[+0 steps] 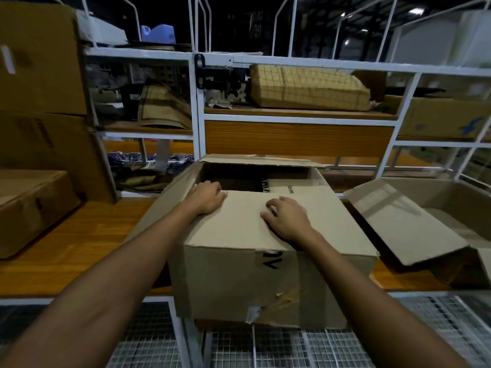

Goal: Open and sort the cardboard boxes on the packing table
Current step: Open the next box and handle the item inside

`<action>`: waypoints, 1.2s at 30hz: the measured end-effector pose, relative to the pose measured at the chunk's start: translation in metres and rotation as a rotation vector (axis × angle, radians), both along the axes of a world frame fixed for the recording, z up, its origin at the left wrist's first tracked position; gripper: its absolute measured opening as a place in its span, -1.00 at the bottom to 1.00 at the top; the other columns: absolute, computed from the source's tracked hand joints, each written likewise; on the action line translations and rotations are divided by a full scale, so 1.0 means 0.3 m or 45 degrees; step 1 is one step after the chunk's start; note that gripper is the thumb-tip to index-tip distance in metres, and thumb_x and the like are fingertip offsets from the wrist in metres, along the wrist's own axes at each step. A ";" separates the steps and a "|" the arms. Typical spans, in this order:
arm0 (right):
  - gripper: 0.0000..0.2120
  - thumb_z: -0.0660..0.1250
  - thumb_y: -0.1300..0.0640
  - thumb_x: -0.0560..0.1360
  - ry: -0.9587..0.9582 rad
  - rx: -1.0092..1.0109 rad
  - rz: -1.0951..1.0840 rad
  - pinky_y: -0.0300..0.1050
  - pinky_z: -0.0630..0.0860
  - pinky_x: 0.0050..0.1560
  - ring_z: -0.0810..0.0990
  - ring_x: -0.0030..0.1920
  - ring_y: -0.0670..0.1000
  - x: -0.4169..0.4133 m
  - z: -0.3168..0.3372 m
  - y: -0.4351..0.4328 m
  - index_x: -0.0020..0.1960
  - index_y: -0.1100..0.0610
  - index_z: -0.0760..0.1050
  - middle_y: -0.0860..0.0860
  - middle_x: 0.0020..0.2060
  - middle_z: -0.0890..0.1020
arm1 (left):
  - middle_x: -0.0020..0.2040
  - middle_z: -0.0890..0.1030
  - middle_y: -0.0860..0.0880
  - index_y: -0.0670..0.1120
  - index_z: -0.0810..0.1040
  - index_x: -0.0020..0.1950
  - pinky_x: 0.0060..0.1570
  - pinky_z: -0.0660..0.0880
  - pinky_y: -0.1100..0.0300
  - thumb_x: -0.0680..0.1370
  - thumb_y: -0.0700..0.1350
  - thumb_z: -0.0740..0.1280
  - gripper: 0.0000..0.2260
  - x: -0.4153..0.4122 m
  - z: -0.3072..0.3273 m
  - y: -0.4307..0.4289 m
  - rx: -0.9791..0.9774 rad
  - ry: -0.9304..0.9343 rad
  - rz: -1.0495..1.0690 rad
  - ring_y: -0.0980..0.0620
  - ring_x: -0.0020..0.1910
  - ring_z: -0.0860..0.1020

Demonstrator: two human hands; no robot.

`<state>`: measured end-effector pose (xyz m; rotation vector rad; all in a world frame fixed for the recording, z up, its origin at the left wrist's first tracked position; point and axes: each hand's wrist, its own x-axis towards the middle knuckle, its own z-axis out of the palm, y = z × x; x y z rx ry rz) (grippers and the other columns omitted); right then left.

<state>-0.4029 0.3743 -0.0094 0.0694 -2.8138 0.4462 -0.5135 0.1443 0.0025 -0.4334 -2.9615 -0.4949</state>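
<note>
The left hand and right hand are bare; left forearm and right forearm uncovered to the picture's edge

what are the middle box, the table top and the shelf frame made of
Box: corrugated cardboard, matte brown, judging by its creased flaps and torn, frayed edges.
Table top: looks like wood or a wood-grain laminate, orange-brown with a slight sheen; which of the two is unclear.
Shelf frame: probably metal painted white, judging by its thin, straight square bars.
</note>
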 end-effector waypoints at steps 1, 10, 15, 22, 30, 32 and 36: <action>-0.62 0.20 -0.09 0.61 0.016 -0.025 -0.037 0.09 0.39 0.24 0.47 0.28 0.18 -0.005 0.001 0.002 0.29 0.10 0.53 0.13 0.20 0.57 | 0.10 0.56 -0.16 -0.04 0.53 0.12 0.14 0.46 -0.08 0.60 0.16 0.15 -0.67 -0.006 0.003 0.004 0.035 0.052 0.012 -0.15 0.07 0.51; -0.50 0.10 -0.02 0.67 0.212 -0.007 -0.197 0.13 0.14 0.52 0.12 0.58 0.17 -0.027 0.034 -0.005 0.57 0.09 0.19 0.18 0.57 0.20 | 0.03 0.51 -0.12 -0.05 0.51 0.06 0.16 0.38 -0.12 0.63 0.02 0.15 -0.79 -0.045 0.061 0.029 0.202 0.450 0.007 -0.14 0.08 0.45; -0.20 0.12 -0.38 0.55 0.228 0.234 -0.308 0.34 -0.07 0.51 -0.17 0.61 0.22 0.005 0.218 0.038 0.62 0.02 0.01 0.14 0.63 -0.03 | -0.08 0.48 -0.03 -0.03 0.48 -0.02 0.06 0.31 0.03 0.62 0.00 0.15 -0.84 0.053 0.205 0.015 0.335 0.838 0.010 -0.02 -0.05 0.41; -0.65 0.27 -0.05 0.57 0.610 0.270 -0.235 0.38 0.14 0.48 0.46 0.34 0.15 0.218 0.434 0.081 0.31 0.06 0.44 0.09 0.24 0.55 | -0.24 0.51 -0.05 -0.08 0.49 -0.14 -0.24 0.32 0.08 0.60 -0.16 0.13 -0.81 0.318 0.462 -0.031 0.216 0.837 -0.112 -0.03 -0.27 0.46; -0.55 0.03 -0.17 0.64 0.644 -0.019 -0.258 0.03 0.52 -0.07 0.50 -0.28 0.03 0.583 0.479 0.054 -0.19 0.07 0.51 0.01 -0.32 0.53 | 0.09 0.60 -0.07 -0.02 0.60 0.18 -0.09 0.52 0.17 0.65 -0.17 0.19 -0.78 0.727 0.639 -0.075 0.064 -0.255 -0.258 0.04 -0.03 0.57; -0.51 0.04 -0.24 0.61 0.374 0.025 -0.320 0.00 0.52 -0.09 0.56 -0.17 0.10 0.654 0.445 0.039 -0.05 0.09 0.57 0.06 -0.17 0.60 | 0.11 0.58 -0.04 0.01 0.55 0.26 -0.01 0.57 0.12 0.62 -0.14 0.27 -0.77 0.793 0.573 -0.056 -0.023 -0.406 -0.202 0.02 0.01 0.59; -0.55 0.18 -0.27 0.58 -0.132 0.203 -0.200 -0.02 0.44 -0.07 0.57 0.03 0.13 0.726 0.397 0.044 0.09 0.11 0.53 0.11 0.12 0.61 | 0.28 0.52 -0.01 -0.02 0.44 0.41 0.16 0.46 0.14 0.56 -0.02 0.39 -0.57 0.820 0.369 0.016 -0.171 -0.329 -0.192 0.04 0.20 0.51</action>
